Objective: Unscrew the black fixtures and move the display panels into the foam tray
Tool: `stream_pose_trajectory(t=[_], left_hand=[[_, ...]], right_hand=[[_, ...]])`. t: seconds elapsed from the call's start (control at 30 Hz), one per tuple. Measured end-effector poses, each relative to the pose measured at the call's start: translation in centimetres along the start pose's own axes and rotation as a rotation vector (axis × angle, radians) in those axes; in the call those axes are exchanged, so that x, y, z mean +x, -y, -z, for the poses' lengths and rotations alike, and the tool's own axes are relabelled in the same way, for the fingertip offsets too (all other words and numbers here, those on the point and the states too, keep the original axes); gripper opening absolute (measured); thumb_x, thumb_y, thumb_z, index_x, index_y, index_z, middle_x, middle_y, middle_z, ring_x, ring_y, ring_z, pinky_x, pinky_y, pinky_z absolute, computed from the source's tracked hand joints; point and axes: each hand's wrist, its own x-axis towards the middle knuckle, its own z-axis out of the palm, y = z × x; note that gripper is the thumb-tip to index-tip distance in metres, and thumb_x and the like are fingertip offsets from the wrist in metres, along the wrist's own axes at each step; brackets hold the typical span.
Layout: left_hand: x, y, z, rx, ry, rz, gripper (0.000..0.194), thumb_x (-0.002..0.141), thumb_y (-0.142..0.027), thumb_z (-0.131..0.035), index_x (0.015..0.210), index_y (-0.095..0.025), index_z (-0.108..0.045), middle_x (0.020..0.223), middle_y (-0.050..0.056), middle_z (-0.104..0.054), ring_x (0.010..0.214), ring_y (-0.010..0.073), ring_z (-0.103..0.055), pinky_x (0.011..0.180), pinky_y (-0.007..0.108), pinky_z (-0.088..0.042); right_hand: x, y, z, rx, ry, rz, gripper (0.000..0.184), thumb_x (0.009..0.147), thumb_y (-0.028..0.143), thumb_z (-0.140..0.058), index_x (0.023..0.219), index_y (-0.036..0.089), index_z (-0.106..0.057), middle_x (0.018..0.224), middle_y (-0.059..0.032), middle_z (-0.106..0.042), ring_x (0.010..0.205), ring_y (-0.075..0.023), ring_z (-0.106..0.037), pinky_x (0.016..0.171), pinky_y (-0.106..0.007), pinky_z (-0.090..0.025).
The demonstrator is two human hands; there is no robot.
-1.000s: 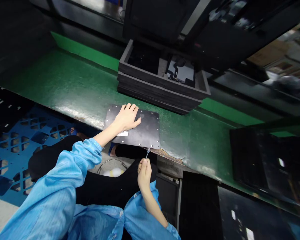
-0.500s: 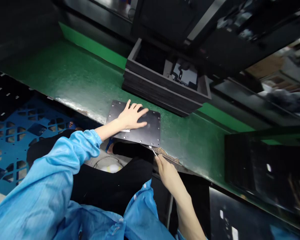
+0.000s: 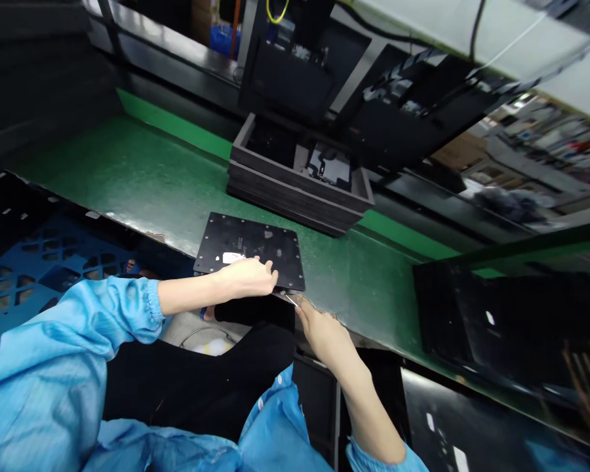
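Note:
A flat black metal plate [image 3: 255, 249] with small holes along its edges and a white label lies at the near edge of the green bench [image 3: 142, 183]. My left hand [image 3: 248, 276] grips the plate's near edge, fingers curled around it. My right hand [image 3: 319, 328] is closed on a thin silvery tool [image 3: 291, 299], whose tip touches the plate's near right corner. Both arms wear blue sleeves.
A stack of dark grey trays [image 3: 295, 190] stands behind the plate, the top one holding a part. A black unit [image 3: 501, 321] sits at the right on the bench. A blue pallet [image 3: 44, 262] lies on the floor at left. Dark equipment hangs above.
My left hand slid from flat on top of the plate to its near edge and curled around it. My right hand rose from my lap and brought the tool to the plate's corner.

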Motion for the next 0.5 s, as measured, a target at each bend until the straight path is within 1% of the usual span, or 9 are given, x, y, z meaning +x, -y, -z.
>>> stream_pose_trajectory(t=[0.07,0.13,0.17,0.23,0.3,0.33,0.43,0.5], left_hand=[[-0.5,0.5,0.9,0.024,-0.1,0.033,0.051,0.102,-0.006,-0.05,0.15,-0.014,-0.061,0.145,0.024,-0.068,0.111,0.0345,-0.078,0.087,0.048,-0.065],[-0.9,1.4,2.0,0.01,-0.189,0.056,0.054,0.102,-0.007,-0.053,0.155,-0.019,-0.055,0.149,0.021,-0.066,0.12,0.0341,-0.075,0.092,0.048,-0.065],[-1.1,2.0,2.6,0.0,-0.217,0.062,0.055,0.102,-0.008,-0.056,0.155,-0.021,-0.054,0.149,0.019,-0.066,0.123,0.0328,-0.074,0.094,0.046,-0.065],[-1.2,2.8,3.6,-0.004,-0.224,0.067,0.055,0.102,-0.01,-0.059,0.155,-0.024,-0.053,0.149,0.016,-0.067,0.125,0.0298,-0.074,0.093,0.04,-0.064],[-1.2,3.3,4.3,0.008,-0.2,0.077,0.05,0.104,-0.012,-0.057,0.152,-0.024,-0.054,0.149,0.015,-0.067,0.125,0.0281,-0.073,0.087,0.036,-0.063],[-1.2,3.3,4.5,0.013,-0.188,0.08,0.048,0.105,-0.013,-0.056,0.151,-0.023,-0.055,0.148,0.015,-0.068,0.125,0.0275,-0.073,0.084,0.034,-0.062],[-1.0,3.3,4.7,0.017,-0.176,0.076,0.042,0.106,-0.015,-0.054,0.148,-0.021,-0.056,0.146,0.014,-0.07,0.123,0.0258,-0.073,0.078,0.031,-0.06],[-0.9,3.2,4.8,0.009,-0.192,0.076,0.04,0.106,-0.016,-0.056,0.146,-0.021,-0.058,0.143,0.013,-0.072,0.12,0.0247,-0.074,0.077,0.03,-0.059]], right_hand=[[0.3,0.4,0.3,-0.03,-0.044,0.018,0.044,0.119,0.044,-0.031,0.137,0.027,-0.068,0.097,-0.0137,-0.082,0.086,-0.0323,-0.08,0.073,-0.035,-0.049],[1.2,1.4,0.5,-0.027,-0.112,0.061,0.042,0.118,0.05,-0.036,0.129,0.025,-0.068,0.094,-0.0142,-0.081,0.084,-0.0333,-0.08,0.072,-0.034,-0.048],[2.0,2.0,0.7,-0.01,-0.148,0.101,0.041,0.117,0.053,-0.041,0.128,0.025,-0.068,0.094,-0.0141,-0.081,0.084,-0.0334,-0.08,0.072,-0.034,-0.048],[4.1,3.5,1.0,0.041,-0.197,0.22,0.04,0.114,0.055,-0.052,0.136,0.024,-0.064,0.099,-0.0139,-0.082,0.088,-0.0332,-0.08,0.075,-0.034,-0.05],[6.7,4.9,1.3,0.061,-0.215,0.342,0.045,0.11,0.053,-0.06,0.144,0.023,-0.061,0.106,-0.0148,-0.082,0.093,-0.0333,-0.08,0.08,-0.034,-0.053],[8.1,5.5,1.5,0.053,-0.219,0.382,0.048,0.109,0.051,-0.064,0.145,0.021,-0.061,0.108,-0.016,-0.082,0.095,-0.0339,-0.08,0.082,-0.035,-0.054],[11.1,6.5,1.9,0.009,-0.254,0.461,0.051,0.102,0.051,-0.073,0.139,0.016,-0.068,0.112,-0.0202,-0.081,0.1,-0.0369,-0.078,0.087,-0.039,-0.056],[12.1,6.6,2.1,-0.002,-0.29,0.531,0.052,0.096,0.052,-0.079,0.134,0.016,-0.073,0.113,-0.02,-0.081,0.101,-0.0371,-0.077,0.089,-0.04,-0.057]])
